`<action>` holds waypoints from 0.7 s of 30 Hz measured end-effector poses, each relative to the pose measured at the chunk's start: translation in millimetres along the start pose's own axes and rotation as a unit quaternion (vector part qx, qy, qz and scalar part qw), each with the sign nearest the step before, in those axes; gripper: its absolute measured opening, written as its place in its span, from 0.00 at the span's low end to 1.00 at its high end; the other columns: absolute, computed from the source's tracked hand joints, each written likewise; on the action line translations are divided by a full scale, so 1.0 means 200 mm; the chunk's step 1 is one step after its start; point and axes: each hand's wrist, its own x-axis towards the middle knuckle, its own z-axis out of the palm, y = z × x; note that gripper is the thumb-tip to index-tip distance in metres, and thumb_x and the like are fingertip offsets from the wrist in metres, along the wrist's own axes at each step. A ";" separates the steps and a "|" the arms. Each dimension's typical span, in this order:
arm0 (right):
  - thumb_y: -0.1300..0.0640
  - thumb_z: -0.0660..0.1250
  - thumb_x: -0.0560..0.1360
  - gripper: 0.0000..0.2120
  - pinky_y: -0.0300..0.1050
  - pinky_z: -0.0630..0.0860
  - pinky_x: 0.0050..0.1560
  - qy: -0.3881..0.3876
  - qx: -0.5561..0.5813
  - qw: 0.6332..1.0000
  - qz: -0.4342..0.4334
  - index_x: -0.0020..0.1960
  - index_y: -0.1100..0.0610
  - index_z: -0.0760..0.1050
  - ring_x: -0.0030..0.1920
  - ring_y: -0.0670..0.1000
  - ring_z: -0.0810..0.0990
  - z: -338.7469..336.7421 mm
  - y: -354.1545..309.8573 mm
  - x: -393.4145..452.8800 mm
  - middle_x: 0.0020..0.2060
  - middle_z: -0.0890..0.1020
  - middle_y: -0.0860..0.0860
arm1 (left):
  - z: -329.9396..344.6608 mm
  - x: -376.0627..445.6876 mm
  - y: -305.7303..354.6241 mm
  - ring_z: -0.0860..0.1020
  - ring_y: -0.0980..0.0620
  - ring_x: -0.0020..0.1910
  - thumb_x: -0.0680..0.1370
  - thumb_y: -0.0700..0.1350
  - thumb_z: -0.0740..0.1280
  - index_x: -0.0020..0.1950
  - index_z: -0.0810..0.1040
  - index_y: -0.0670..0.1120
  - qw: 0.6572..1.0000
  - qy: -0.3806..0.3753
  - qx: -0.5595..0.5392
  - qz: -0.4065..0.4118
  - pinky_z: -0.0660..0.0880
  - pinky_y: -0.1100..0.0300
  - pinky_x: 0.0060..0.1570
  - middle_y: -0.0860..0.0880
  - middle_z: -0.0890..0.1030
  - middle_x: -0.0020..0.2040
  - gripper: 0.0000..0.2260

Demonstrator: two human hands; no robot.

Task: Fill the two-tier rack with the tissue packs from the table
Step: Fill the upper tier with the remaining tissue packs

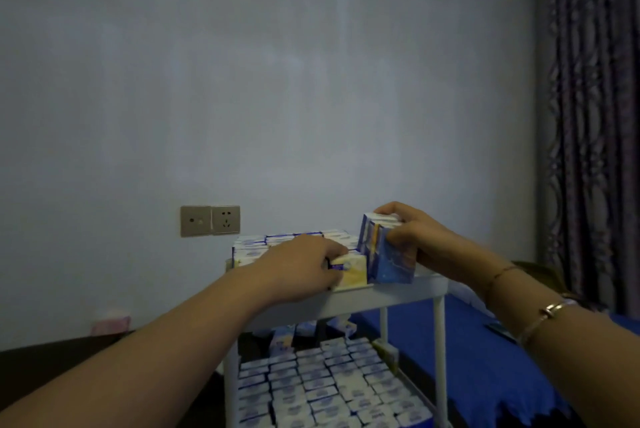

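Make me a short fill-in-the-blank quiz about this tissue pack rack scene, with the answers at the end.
1. The right hand holds a bundle of tissue packs over the ___ tier of the rack.
2. The left hand grips a pack at that tier's ___ edge.
3. The lower tier is ___ with packs.
4. On the wall left of the rack sits a power ___.

Answers: top; front; filled; socket

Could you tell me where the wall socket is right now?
The wall socket sits left of centre, just above and left of the rack's top tier.
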 end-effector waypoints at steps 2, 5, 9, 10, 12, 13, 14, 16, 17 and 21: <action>0.67 0.61 0.62 0.16 0.42 0.76 0.34 -0.009 -0.010 1.000 0.017 0.50 0.60 0.72 0.37 0.52 0.79 0.02 -0.01 0.03 0.41 0.77 0.58 | -0.01 0.00 0.00 0.71 0.50 0.67 0.78 0.49 0.65 0.72 0.69 0.51 1.000 -0.001 -0.014 -0.001 0.69 0.54 0.65 0.50 0.72 0.70 0.22; 0.72 0.57 0.69 0.13 0.43 0.71 0.35 -0.014 -0.060 0.997 0.053 0.50 0.63 0.73 0.37 0.54 0.75 0.05 -0.02 0.06 0.40 0.75 0.60 | -0.02 -0.02 0.02 0.73 0.49 0.64 0.77 0.48 0.65 0.68 0.74 0.49 1.000 -0.002 -0.028 -0.001 0.71 0.53 0.62 0.48 0.76 0.66 0.19; 0.60 0.60 0.61 0.28 0.45 0.68 0.39 -0.060 -0.166 0.979 0.104 0.58 0.76 0.66 0.41 0.57 0.69 0.04 -0.08 0.06 0.41 0.71 0.58 | -0.02 -0.03 0.03 0.73 0.48 0.63 0.78 0.50 0.64 0.70 0.68 0.49 1.000 0.003 -0.016 0.002 0.71 0.53 0.61 0.48 0.73 0.68 0.21; 0.58 0.60 0.60 0.32 0.46 0.70 0.42 -0.075 -0.201 0.970 0.115 0.59 0.75 0.66 0.42 0.57 0.69 0.03 -0.10 0.06 0.42 0.71 0.57 | -0.02 -0.02 0.03 0.72 0.49 0.64 0.78 0.51 0.63 0.73 0.64 0.51 1.000 0.000 -0.018 0.004 0.70 0.55 0.61 0.49 0.71 0.70 0.24; 0.54 0.61 0.60 0.32 0.52 0.74 0.54 -0.104 -0.247 0.954 0.137 0.60 0.70 0.70 0.46 0.55 0.73 0.00 -0.12 0.07 0.45 0.74 0.57 | -0.02 0.00 0.05 0.69 0.50 0.67 0.78 0.52 0.63 0.75 0.60 0.53 1.000 -0.002 -0.014 0.010 0.67 0.56 0.63 0.50 0.67 0.73 0.27; 0.54 0.61 0.60 0.30 0.54 0.74 0.58 -0.115 -0.259 0.948 0.143 0.59 0.69 0.72 0.47 0.54 0.74 -0.01 -0.14 0.06 0.46 0.75 0.56 | -0.02 0.01 0.06 0.68 0.50 0.69 0.78 0.52 0.63 0.75 0.60 0.53 1.000 -0.001 -0.013 0.015 0.66 0.57 0.65 0.51 0.66 0.74 0.27; 0.54 0.61 0.61 0.27 0.54 0.74 0.59 -0.124 -0.267 0.945 0.143 0.56 0.68 0.74 0.47 0.53 0.74 -0.01 -0.16 0.05 0.46 0.76 0.57 | -0.02 0.03 0.07 0.67 0.50 0.70 0.78 0.51 0.63 0.75 0.61 0.54 1.000 -0.001 -0.017 0.015 0.65 0.57 0.66 0.51 0.66 0.74 0.26; 0.55 0.61 0.61 0.24 0.52 0.75 0.56 -0.133 -0.274 0.942 0.141 0.54 0.65 0.75 0.47 0.53 0.75 -0.01 -0.18 0.03 0.47 0.77 0.59 | -0.02 0.05 0.08 0.69 0.50 0.68 0.77 0.50 0.63 0.73 0.65 0.56 0.999 -0.002 -0.033 0.016 0.67 0.55 0.66 0.51 0.68 0.72 0.24; 0.55 0.61 0.62 0.25 0.51 0.76 0.55 -0.133 -0.273 0.943 0.136 0.57 0.65 0.74 0.48 0.53 0.76 -0.01 -0.17 0.03 0.49 0.77 0.61 | -0.01 0.06 0.09 0.70 0.50 0.67 0.76 0.49 0.63 0.72 0.67 0.57 0.999 -0.005 -0.035 0.018 0.69 0.54 0.65 0.51 0.70 0.71 0.23; 0.57 0.62 0.70 0.18 0.44 0.78 0.49 -0.121 -0.234 0.959 0.104 0.56 0.65 0.75 0.47 0.52 0.77 -0.10 -0.13 -0.01 0.46 0.78 0.58 | -0.01 0.08 0.10 0.74 0.49 0.62 0.77 0.48 0.62 0.68 0.72 0.56 0.999 -0.014 -0.024 0.027 0.72 0.52 0.61 0.50 0.75 0.67 0.19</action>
